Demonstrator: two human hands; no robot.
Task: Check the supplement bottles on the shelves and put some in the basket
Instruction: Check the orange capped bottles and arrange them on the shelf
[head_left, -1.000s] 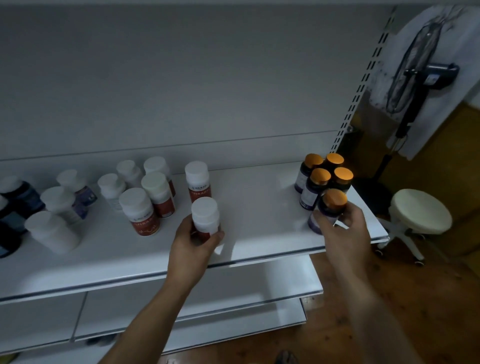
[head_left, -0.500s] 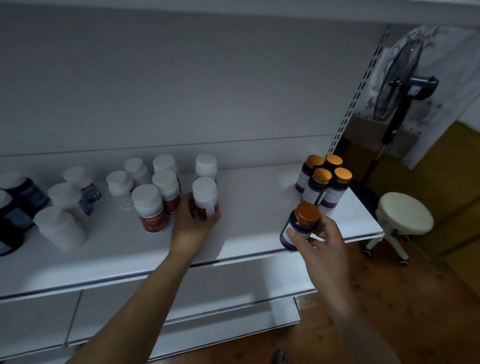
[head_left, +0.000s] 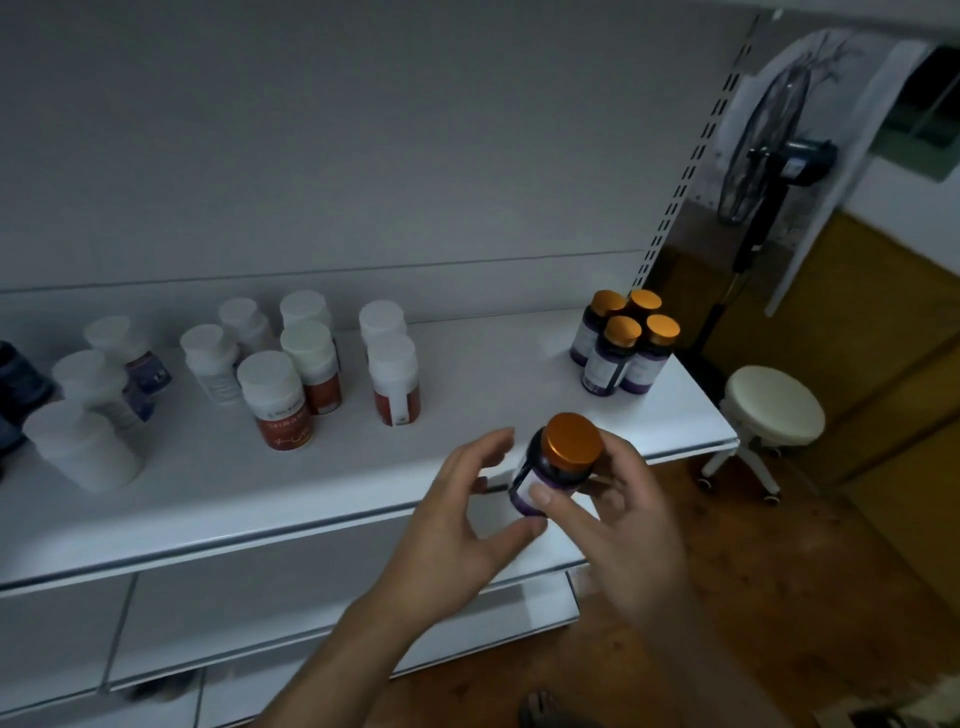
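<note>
A: As it sits in the right hand, which way does the bottle point?

B: Tilted: its long axis leans, cap up and to the right, base down toward the left. It is held in the air just in front of the shelf edge.

A: How does it look?

B: Dark purple body, white label, orange cap. The right fingers and thumb wrap its sides. The left hand is spread, fingers loosely curved, gripping nothing. Its thumb tip is at the base — touching or not, I cannot tell.

A: And around it?

B: A white shelf — four matching orange-capped bottles at the right end, white-capped bottles to the left. Beyond, a wooden floor, a round stool, a standing fan.
</note>
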